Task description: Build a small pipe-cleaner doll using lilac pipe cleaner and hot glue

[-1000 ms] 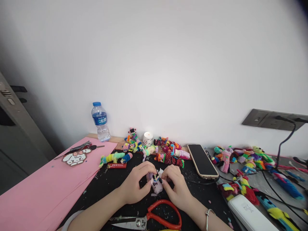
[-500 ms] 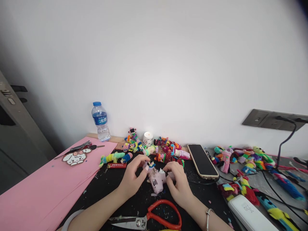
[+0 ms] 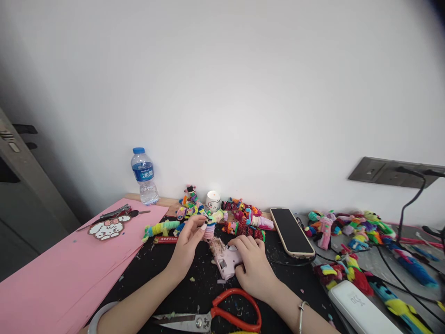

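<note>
Hands sit near the middle of the table, on its black mat. I see my left hand [image 3: 187, 243] raised a little, its fingers [image 3: 200, 227] pinched shut on a small pipe-cleaner figure [image 3: 209, 229], pale pink with bits of blue and yellow, held just above the mat. My right hand [image 3: 251, 264] lies flat over the back of a pink glue gun [image 3: 225, 261] that rests on the mat, fingers curled loosely on its body; I cannot tell whether they truly grip it or only rest there. The gun's nozzle end points toward the figure, the two close but apart. A fuzzy tan tuft [image 3: 217, 245] sits at the gun's far end.

Red-handled scissors [image 3: 222, 317] lie at the near edge, just in front of my wrists. Along the far edge runs a row of colourful pipe-cleaner figures [image 3: 243, 220], with a small white jar [image 3: 212, 201] among them and a water bottle [image 3: 143, 176] toward the far left corner. Pink paper [image 3: 52, 278] covers the left side, carrying a bead-art piece [image 3: 108, 228] and keys [image 3: 114, 214]. A phone [image 3: 292, 232] lies face up right of my hands, then another heap of figures [image 3: 347, 227] and a white power bank [image 3: 359, 311] toward the right edge.
</note>
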Demonstrator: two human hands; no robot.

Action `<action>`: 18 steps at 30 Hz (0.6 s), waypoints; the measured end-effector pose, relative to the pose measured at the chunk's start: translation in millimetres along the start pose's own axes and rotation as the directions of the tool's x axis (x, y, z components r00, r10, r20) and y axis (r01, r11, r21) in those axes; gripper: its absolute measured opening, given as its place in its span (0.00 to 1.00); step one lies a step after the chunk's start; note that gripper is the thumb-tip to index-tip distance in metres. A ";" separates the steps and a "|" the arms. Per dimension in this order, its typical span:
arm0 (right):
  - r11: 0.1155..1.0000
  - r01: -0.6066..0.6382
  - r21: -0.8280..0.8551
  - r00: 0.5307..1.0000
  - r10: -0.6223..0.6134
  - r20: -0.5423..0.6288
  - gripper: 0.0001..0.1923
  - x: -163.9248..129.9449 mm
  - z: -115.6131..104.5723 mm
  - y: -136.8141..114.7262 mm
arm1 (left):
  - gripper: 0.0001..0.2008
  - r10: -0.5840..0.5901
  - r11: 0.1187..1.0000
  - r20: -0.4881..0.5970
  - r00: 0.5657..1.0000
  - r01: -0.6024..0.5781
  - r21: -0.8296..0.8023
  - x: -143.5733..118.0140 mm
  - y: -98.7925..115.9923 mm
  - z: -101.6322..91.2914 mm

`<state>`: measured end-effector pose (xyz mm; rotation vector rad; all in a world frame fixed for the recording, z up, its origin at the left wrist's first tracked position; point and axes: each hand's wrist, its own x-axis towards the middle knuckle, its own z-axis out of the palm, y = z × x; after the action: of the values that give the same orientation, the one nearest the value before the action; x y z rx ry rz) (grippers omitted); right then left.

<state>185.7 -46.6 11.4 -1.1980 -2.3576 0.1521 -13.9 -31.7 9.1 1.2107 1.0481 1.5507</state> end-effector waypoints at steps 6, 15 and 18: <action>0.998 0.024 -0.060 0.997 -0.020 0.070 0.26 1.0 -2.7 0.8 | 0.13 -0.141 0.964 -0.031 0.990 0.130 -0.233 3.0 1.9 1.7; 0.998 0.001 -0.070 0.998 0.004 0.064 0.26 0.7 -0.7 2.3 | 0.15 -0.228 0.895 -0.024 0.973 0.199 -0.400 8.4 -7.0 -2.8; 0.998 -0.007 -0.055 0.999 0.010 0.049 0.25 0.6 -0.5 3.1 | 0.16 -0.232 0.889 -0.017 0.973 0.205 -0.409 8.3 -6.4 -2.5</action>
<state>187.9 -44.3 11.2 -1.2432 -2.4138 0.1224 -16.6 -22.3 4.5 0.7337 0.8165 1.5406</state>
